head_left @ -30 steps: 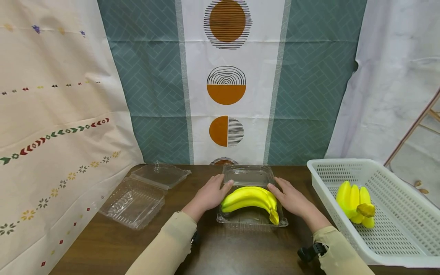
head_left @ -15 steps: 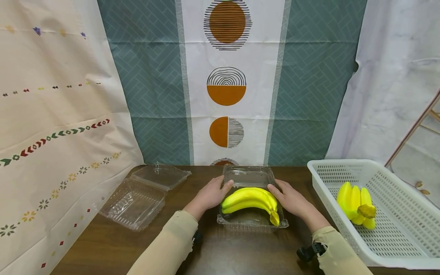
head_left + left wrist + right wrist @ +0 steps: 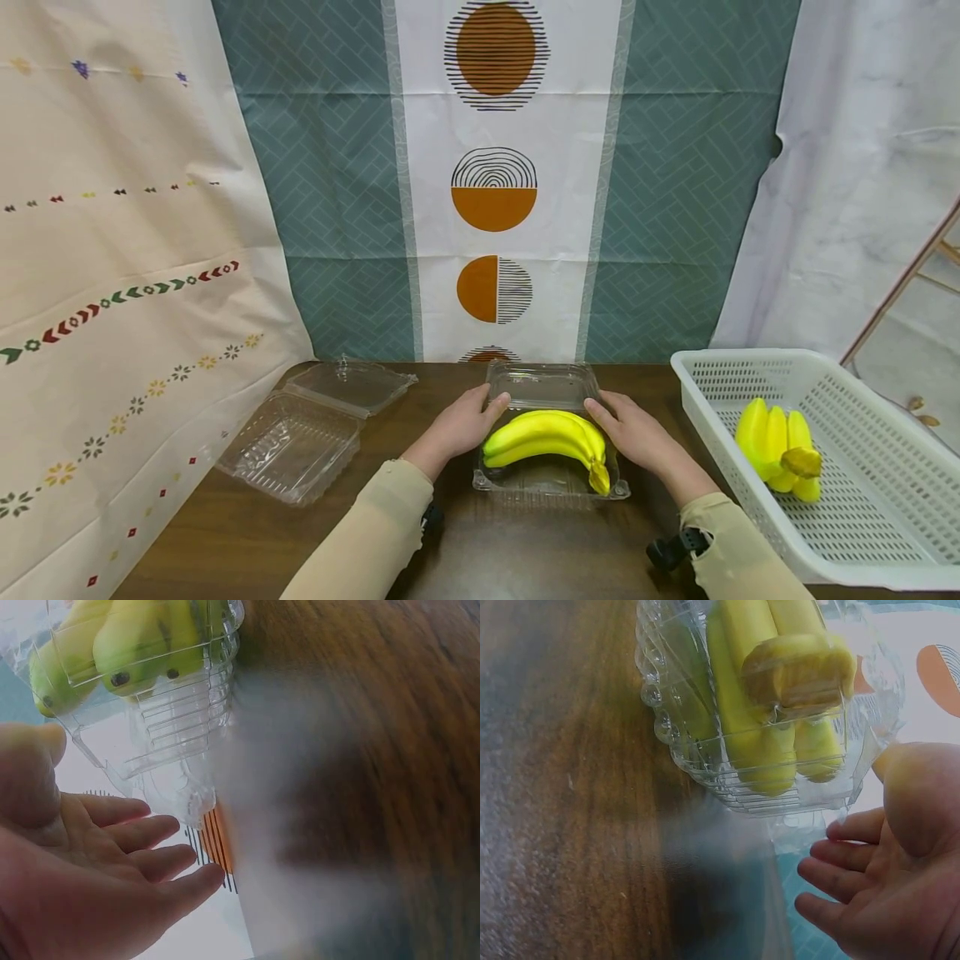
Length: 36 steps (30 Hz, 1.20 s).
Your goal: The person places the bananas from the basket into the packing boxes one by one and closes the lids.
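A bunch of bananas (image 3: 543,440) lies in a clear plastic clamshell container (image 3: 551,492), its stem end toward the front right. The lid (image 3: 542,385) is folded back behind it. My left hand (image 3: 459,422) is at the container's left side and my right hand (image 3: 637,432) at its right side, both near the hinge. In the left wrist view the fingers (image 3: 154,836) are extended beside the clear plastic, with the thumb by the rim. The right wrist view has the right fingers (image 3: 836,874) similarly extended, the thumb at the rim; firm contact is hard to tell.
A second clear clamshell container (image 3: 296,442) stands open on the left of the brown table (image 3: 517,550). At the right is a white perforated basket (image 3: 862,517) with another banana bunch (image 3: 776,446) in it. Patterned cloths (image 3: 337,208) hang behind and at the sides.
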Each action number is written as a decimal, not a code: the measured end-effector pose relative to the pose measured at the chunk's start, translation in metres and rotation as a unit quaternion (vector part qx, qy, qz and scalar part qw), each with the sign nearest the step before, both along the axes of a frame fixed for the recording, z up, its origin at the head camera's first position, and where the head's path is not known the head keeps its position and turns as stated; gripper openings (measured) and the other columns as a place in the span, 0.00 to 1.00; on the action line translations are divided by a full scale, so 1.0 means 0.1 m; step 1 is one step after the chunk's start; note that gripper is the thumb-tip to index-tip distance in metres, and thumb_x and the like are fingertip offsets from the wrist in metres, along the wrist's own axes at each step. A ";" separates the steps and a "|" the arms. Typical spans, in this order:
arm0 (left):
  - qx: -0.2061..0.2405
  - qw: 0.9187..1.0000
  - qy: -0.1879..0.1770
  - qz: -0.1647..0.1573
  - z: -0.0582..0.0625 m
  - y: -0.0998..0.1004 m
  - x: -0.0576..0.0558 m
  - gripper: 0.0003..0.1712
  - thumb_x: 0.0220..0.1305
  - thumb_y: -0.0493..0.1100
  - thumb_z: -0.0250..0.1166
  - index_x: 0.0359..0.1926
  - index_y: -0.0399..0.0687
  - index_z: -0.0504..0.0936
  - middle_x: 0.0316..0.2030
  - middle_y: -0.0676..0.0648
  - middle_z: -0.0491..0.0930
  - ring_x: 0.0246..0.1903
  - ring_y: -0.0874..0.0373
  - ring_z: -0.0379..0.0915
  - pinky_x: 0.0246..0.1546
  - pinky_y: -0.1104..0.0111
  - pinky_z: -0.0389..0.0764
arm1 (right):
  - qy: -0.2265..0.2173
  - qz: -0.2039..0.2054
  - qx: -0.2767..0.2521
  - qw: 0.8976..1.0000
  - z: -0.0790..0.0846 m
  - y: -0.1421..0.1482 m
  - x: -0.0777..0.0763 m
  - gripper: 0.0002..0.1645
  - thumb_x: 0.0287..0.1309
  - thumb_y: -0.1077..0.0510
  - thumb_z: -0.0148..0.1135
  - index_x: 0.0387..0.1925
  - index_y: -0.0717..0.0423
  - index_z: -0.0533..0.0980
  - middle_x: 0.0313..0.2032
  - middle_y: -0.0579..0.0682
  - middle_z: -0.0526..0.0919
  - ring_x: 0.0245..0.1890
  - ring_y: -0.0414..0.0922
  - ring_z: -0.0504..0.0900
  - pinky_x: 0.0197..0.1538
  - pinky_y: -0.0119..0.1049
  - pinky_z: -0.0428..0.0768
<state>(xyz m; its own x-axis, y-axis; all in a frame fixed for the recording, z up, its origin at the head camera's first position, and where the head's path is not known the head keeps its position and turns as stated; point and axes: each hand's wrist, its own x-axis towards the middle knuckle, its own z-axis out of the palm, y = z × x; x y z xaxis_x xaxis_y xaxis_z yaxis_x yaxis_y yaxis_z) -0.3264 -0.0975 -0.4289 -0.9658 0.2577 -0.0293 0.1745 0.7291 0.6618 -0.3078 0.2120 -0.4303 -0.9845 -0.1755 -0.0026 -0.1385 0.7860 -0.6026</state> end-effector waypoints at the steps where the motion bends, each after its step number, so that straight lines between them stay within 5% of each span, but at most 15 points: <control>1: 0.002 1.000 0.000 -0.001 0.01 0.00 0.00 0.49 0.86 0.70 0.48 0.86 0.37 0.59 0.84 0.36 0.60 0.83 0.37 0.56 0.81 0.40 0.58 | -0.001 0.000 0.000 1.000 0.00 0.00 0.00 0.55 0.84 0.27 0.44 0.85 0.69 0.57 0.82 0.74 0.57 0.81 0.74 0.58 0.77 0.74 0.60; 36: 0.085 0.996 0.024 0.011 0.11 0.01 0.07 0.47 0.86 0.68 0.52 0.89 0.43 0.55 0.85 0.38 0.59 0.83 0.38 0.55 0.81 0.39 0.59 | 0.031 -0.013 -0.028 0.999 0.17 -0.02 0.05 0.52 0.87 0.31 0.45 0.86 0.68 0.53 0.82 0.74 0.57 0.81 0.73 0.59 0.77 0.73 0.61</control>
